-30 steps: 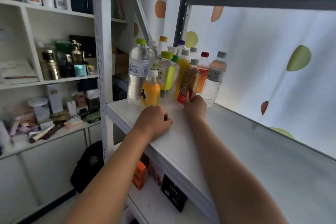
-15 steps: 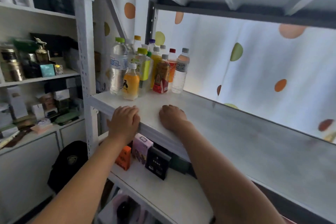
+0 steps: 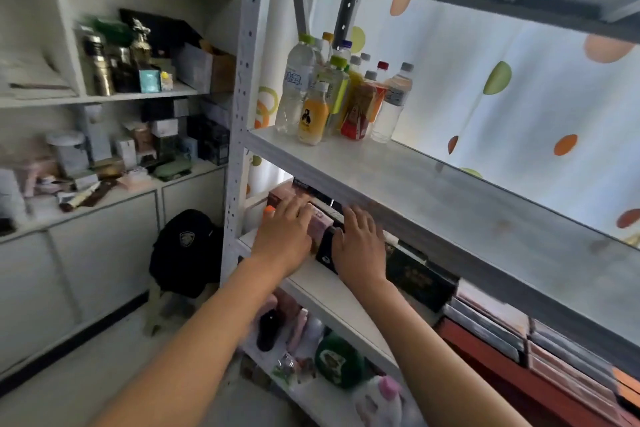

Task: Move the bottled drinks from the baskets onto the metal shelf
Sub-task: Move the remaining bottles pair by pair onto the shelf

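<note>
White metal shelving unit [image 3: 433, 184] with perforated uprights, seen from the front; behind it hangs a white curtain with orange and green dots [image 3: 519, 87]. To the left stands a white wall cabinet crowded with small boxes and jars [image 3: 114, 107], and a black cap [image 3: 187, 246] rests on the floor near the shelf's left upright. The cluster of bottled drinks [image 3: 343, 94], clear, yellow, green and red, stands upright at the far left end of the upper board, packed together, probably to leave the rest of the board free for further bottles. Nearest the front edge is a small orange juice bottle with a white cap [image 3: 313, 114]. No basket is in view. Both hands are below that board, in front of the small cartons [image 3: 322, 229] on the lower level. The left hand [image 3: 284, 236] and right hand [image 3: 360, 246] show extended, relaxed fingers and hold nothing; whether they touch the cartons cannot be told. Judged from this, a placing step is complete and the hands are free to fetch more bottles.
</note>
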